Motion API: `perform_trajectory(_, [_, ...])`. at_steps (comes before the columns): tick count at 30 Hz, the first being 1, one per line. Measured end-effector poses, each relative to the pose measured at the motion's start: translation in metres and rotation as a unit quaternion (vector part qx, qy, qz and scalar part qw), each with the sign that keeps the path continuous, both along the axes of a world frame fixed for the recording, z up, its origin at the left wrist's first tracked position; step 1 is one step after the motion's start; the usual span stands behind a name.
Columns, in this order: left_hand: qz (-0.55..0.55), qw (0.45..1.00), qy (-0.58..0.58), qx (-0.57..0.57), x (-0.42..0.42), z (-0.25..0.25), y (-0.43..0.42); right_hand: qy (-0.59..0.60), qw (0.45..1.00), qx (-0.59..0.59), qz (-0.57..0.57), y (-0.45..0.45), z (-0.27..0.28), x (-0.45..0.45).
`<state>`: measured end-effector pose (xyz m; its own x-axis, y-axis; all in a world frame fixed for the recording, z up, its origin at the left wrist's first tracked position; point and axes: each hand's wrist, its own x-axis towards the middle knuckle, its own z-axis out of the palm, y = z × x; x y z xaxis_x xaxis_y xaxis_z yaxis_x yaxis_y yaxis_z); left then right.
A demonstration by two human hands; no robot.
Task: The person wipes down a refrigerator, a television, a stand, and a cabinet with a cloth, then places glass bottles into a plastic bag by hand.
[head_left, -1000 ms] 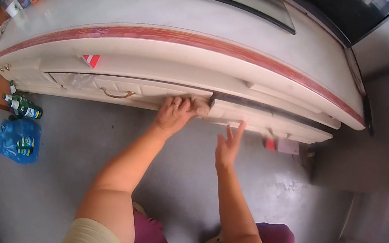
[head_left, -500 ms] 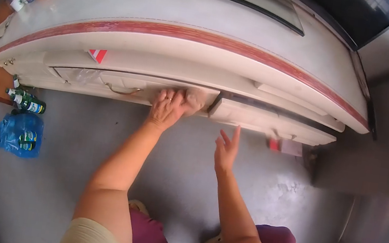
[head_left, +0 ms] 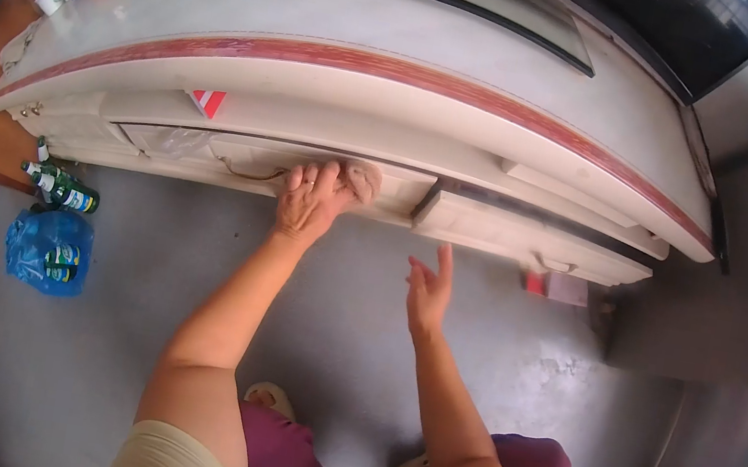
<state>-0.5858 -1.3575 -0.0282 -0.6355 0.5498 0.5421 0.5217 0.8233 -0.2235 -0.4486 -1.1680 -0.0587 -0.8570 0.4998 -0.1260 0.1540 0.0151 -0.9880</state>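
Observation:
My left hand (head_left: 309, 203) presses a greyish-pink cloth (head_left: 363, 184) flat against the front of the cream left drawer (head_left: 407, 196). Its fingers lie over the cloth's left part, just right of the curved metal drawer handle (head_left: 248, 173). Low in front of the cabinet, my right hand (head_left: 428, 292) hangs in the air, fingers apart and holding nothing. Beside it is the right drawer (head_left: 509, 233), whose front sticks out a little from the cabinet.
A flat screen (head_left: 655, 34) stands on the white cabinet top (head_left: 176, 6). Green bottles (head_left: 70, 194) and a blue plastic bag (head_left: 33, 250) are on the grey floor at left. Near the right drawer's base sits a pinkish box (head_left: 567, 288). A dark cabinet-like block (head_left: 714, 284) borders the right side.
My left hand has slid left along the drawer front with the cloth, closer to the handle. My right hand stays raised and empty, its fingers slightly shifted. The view has turned a little.

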Motion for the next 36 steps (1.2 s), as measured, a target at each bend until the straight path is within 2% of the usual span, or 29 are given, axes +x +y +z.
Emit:
perform_trajectory(1, [0.001, 1.000, 0.002, 0.012, -0.001, 0.002, -0.003, 0.002, 1.000, -0.012, 0.000, -0.002, 0.003, -0.001])
perform_trajectory(2, [0.019, 0.998, -0.039, -0.039, 0.001, -0.007, -0.010, 0.003, 1.000, -0.024, 0.002, -0.004, 0.005, -0.001])
perform_trajectory(5, [0.046, 0.989, -0.135, -0.047, 0.004, -0.055, -0.036, -0.001, 1.000, -0.004, 0.018, -0.005, 0.010, 0.000])
perform_trajectory(6, [0.081, 0.968, -0.236, -0.025, 0.009, -0.049, -0.043, -0.001, 1.000, -0.007, 0.012, -0.006, 0.011, 0.002])
perform_trajectory(9, [0.109, 0.970, -0.218, -0.008, 0.009, -0.059, -0.048, -0.004, 1.000, -0.014, 0.001, -0.003, 0.009, 0.007])
perform_trajectory(10, [0.070, 0.977, -0.201, -0.001, 0.011, -0.052, -0.047, -0.007, 1.000, -0.017, 0.001, -0.001, 0.003, 0.011])
perform_trajectory(13, [0.016, 0.968, -0.246, 0.047, 0.011, -0.053, -0.038, -0.032, 0.999, -0.033, -0.006, -0.002, 0.001, 0.013])
perform_trajectory(17, [-0.019, 0.970, -0.199, 0.139, 0.011, -0.068, -0.020, -0.039, 0.999, -0.020, -0.001, -0.007, 0.010, 0.014])
perform_trajectory(20, [-0.005, 0.909, -0.321, 0.264, 0.005, -0.089, 0.001, -0.014, 1.000, -0.018, -0.006, -0.008, 0.009, 0.020])
perform_trajectory(23, [-0.045, 0.914, -0.356, 0.188, 0.021, -0.043, 0.039, -0.035, 0.999, -0.017, -0.023, -0.006, 0.003, 0.026])
perform_trajectory(26, [-0.106, 0.981, -0.150, 0.061, 0.020, -0.072, 0.066, -0.063, 0.997, -0.024, -0.040, -0.006, 0.003, 0.032])
perform_trajectory(29, [-0.147, 0.977, -0.144, 0.047, 0.014, -0.072, 0.064, -0.083, 0.996, 0.001, -0.037, -0.008, 0.000, 0.033])
perform_trajectory(33, [-0.091, 0.983, -0.160, -0.022, 0.005, -0.077, 0.007, -0.096, 0.995, 0.011, -0.018, -0.015, 0.004, 0.023])
perform_trajectory(36, [-0.027, 0.983, -0.178, 0.021, -0.003, -0.084, -0.044, -0.103, 0.995, 0.009, -0.001, -0.021, -0.001, 0.014])
